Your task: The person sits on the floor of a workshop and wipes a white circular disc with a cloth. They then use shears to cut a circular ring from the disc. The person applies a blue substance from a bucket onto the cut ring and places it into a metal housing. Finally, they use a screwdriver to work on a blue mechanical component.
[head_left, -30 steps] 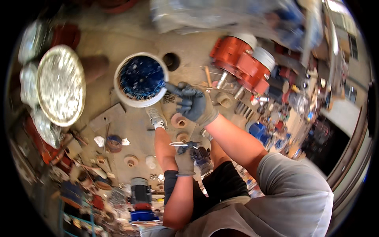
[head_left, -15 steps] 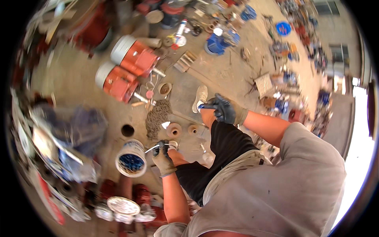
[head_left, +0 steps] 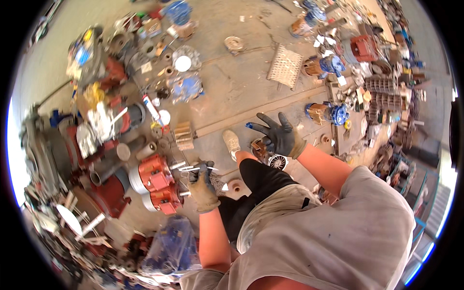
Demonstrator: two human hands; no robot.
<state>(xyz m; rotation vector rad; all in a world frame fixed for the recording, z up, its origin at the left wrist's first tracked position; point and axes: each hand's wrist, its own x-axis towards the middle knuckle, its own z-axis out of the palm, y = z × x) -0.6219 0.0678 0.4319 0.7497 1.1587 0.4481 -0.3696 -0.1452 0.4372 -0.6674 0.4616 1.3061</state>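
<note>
Above the cluttered concrete floor [head_left: 241, 92], the gloved left hand [head_left: 202, 183] grips thin metal tools [head_left: 193, 168] beside an unopened red motor [head_left: 157, 186], while the right hand [head_left: 278, 135] hangs spread and empty.

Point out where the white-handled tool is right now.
In the head view, the white-handled tool sits left of centre, gripped in the gloved left hand, just right of the orange-red motor on the floor.
</note>
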